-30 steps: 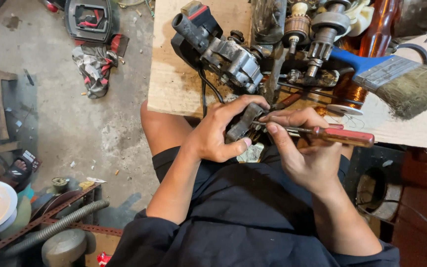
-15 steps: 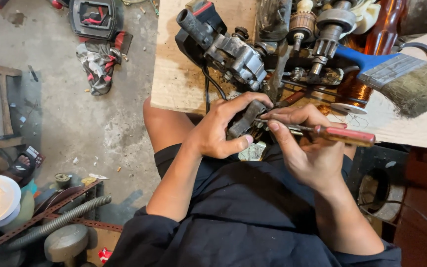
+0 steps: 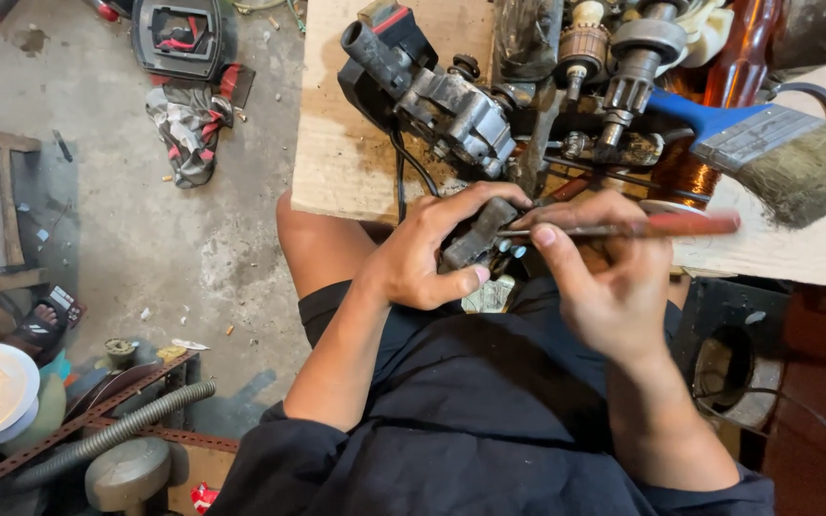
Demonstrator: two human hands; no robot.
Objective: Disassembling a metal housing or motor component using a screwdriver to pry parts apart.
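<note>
A small dark metal part (image 3: 475,234) sits over the person's lap, just at the near edge of the wooden bench (image 3: 341,162). The left hand (image 3: 432,253) is wrapped around it, grip closed on the part with the thumb underneath. The right hand (image 3: 604,277) has its grip pinched on a red-handled screwdriver (image 3: 623,227), held level, its thin shaft pointing left with the tip at the part.

Just behind, on the bench, lie a dismantled power tool (image 3: 432,91) with its black cord, a motor armature (image 3: 585,48) and a blue-handled paintbrush (image 3: 767,143). A ribbed grey hose (image 3: 117,430) lies on the concrete floor to the left.

As I judge it, the tip could slip off the part and jab the left fingers, since the part is held free in the hand. Any loosened piece could drop into the lap.
</note>
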